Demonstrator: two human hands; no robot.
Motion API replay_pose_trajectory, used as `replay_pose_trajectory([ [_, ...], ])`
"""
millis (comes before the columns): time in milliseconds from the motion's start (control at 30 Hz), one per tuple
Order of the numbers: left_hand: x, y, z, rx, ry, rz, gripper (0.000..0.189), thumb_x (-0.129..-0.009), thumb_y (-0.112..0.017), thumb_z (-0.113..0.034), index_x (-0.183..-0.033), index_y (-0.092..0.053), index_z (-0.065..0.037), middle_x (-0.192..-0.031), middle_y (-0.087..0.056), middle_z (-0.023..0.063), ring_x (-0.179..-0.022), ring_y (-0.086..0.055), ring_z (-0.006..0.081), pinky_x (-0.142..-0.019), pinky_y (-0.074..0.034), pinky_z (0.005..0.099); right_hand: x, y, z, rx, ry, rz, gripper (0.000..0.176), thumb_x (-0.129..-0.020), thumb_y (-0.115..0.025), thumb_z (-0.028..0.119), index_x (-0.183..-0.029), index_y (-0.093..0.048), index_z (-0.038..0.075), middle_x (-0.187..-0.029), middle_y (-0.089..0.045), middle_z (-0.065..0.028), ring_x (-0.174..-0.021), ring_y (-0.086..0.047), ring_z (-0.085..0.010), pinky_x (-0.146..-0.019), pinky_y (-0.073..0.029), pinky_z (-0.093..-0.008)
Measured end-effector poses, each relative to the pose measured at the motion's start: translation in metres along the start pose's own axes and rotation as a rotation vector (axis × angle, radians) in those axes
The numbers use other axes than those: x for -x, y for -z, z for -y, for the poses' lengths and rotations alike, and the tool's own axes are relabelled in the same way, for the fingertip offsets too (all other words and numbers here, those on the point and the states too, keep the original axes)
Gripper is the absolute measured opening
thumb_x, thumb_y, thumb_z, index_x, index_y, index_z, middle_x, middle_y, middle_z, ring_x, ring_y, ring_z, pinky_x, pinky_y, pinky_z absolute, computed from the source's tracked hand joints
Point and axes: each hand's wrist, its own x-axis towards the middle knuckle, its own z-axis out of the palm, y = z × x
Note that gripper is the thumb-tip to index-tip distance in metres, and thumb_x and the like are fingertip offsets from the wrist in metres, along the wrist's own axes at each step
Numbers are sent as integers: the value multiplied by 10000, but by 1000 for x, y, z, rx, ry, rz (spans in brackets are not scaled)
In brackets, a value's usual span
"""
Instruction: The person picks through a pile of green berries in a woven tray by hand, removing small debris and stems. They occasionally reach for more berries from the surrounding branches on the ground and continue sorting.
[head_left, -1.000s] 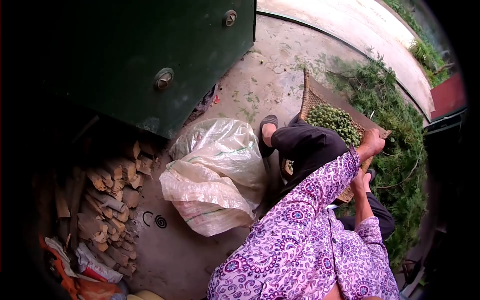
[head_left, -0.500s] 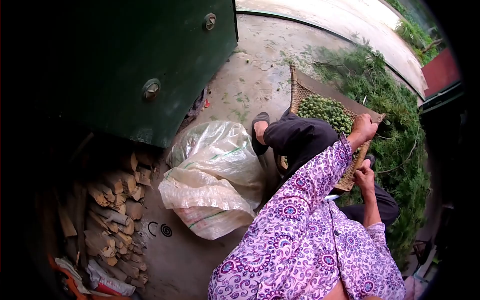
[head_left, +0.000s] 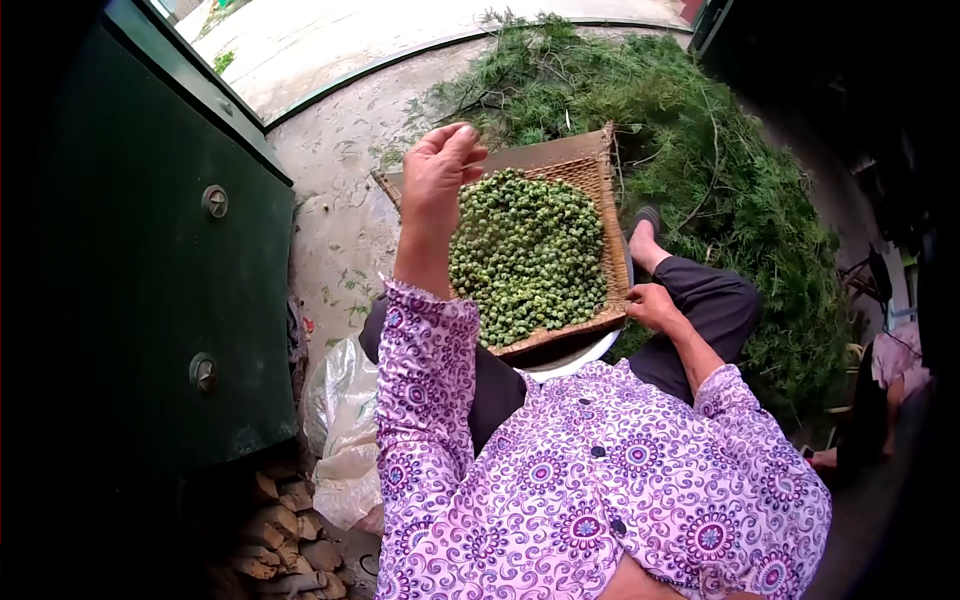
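A woven basket tray [head_left: 606, 190] full of small round green fruits [head_left: 530, 250] rests over a pale basin [head_left: 590, 352] between my legs. My left hand [head_left: 440, 165] is raised above the tray's left side, its fingers curled together; whatever it may hold is too small to make out. At the tray's right front corner, my right hand [head_left: 652, 305] pinches the woven rim.
Cut green branches [head_left: 730, 200] lie behind and right of the tray. A green metal door [head_left: 200, 270] stands at left, with a translucent sack [head_left: 345, 430] and split firewood [head_left: 285, 530] below it. Another person's arm [head_left: 890, 400] shows at far right.
The view has swung right, bringing the tray to the middle. My left hand has lifted away from the tray's edge. My right hand remains at the rim, and the tray's contents show more fully.
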Motion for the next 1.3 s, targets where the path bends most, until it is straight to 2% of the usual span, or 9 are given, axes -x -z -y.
replay_pose_trajectory([
  [100, 7, 39, -2, -26, 3, -41, 173, -859, -553, -164, -972, -572, -35, -918, -619, 71, -771, -606, 153, -624, -476, 256, -33, -23, 1, -346, 30, -82, 504, -634, -671, 193, -1076, -564, -24, -1022, -602, -178, -887, -602, -271, -798, -465, -337],
  [133, 12, 49, -4, -41, 8, -67, 181, -862, -546, -162, -984, -568, -30, -927, -618, 76, -777, -605, 153, -630, -476, 255, -44, -24, 9, -461, -94, 37, 646, -647, -685, 226, -1192, -463, -41, -1127, -548, -184, -962, -576, -251, -836, -448, -322],
  [200, 21, 65, -7, -38, 9, -82, 190, -865, -541, -161, -995, -566, -25, -935, -616, 80, -781, -605, 153, -633, -476, 255, -61, -30, 26, -640, -186, 32, 704, -691, -662, 149, -1298, -334, 9, -1151, -521, -147, -815, -571, -167, -647, -460, -261],
  [233, 26, 72, -7, -30, 12, -97, 198, -867, -536, -159, -1006, -564, -20, -943, -615, 85, -786, -605, 154, -635, -477, 255, -84, -43, 18, -490, -121, -70, 757, -682, -684, 167, -1320, -302, 25, -1162, -502, -156, -794, -549, -142, -613, -455, -259],
  [400, 43, 102, -4, -54, 50, -173, 210, -869, -531, -150, -1021, -561, -9, -970, -611, 101, -804, -607, 159, -645, -484, 254, -124, -74, 22, -521, -229, -254, 837, -562, -728, 232, -1282, -365, 10, -1216, -483, -179, -1113, -470, -273, -932, -371, -322],
  [767, 37, 81, -15, 7, 28, -112, 234, -868, -521, -113, -1055, -543, 24, -998, -602, 119, -825, -596, 155, -682, -473, 238, -134, -96, 72, -421, -300, -432, 849, -520, -761, 243, -1259, -401, 31, -1214, -410, -188, -1119, -410, -311, -945, -349, -351],
  [933, 40, 81, -10, 6, 26, -88, 231, -862, -527, -105, -1050, -543, 29, -989, -601, 105, -810, -590, 131, -680, -467, 223, -156, -117, 77, -546, -217, -441, 898, -497, -789, 263, -1252, -384, -6, -1150, -483, -200, -1068, -468, -312, -909, -383, -353],
  [1033, 39, 81, -8, -27, 19, -66, 244, -878, -503, -114, -1076, -533, 26, -1019, -597, 143, -849, -598, 190, -700, -480, 260, -168, -124, 94, -544, -117, -462, 892, -495, -789, 254, -1248, -380, 8, -1107, -513, -198, -1026, -499, -308, -894, -397, -356],
  [1300, 32, 76, -4, -88, 24, -101, 250, -882, -502, -128, -1076, -528, 27, -1013, -598, 142, -844, -599, 189, -697, -479, 257, -168, -122, 170, -484, 65, -346, 915, -539, -754, 196, -1323, -300, 63, -1204, -429, -207, -1089, -449, -315, -938, -367, -340],
])
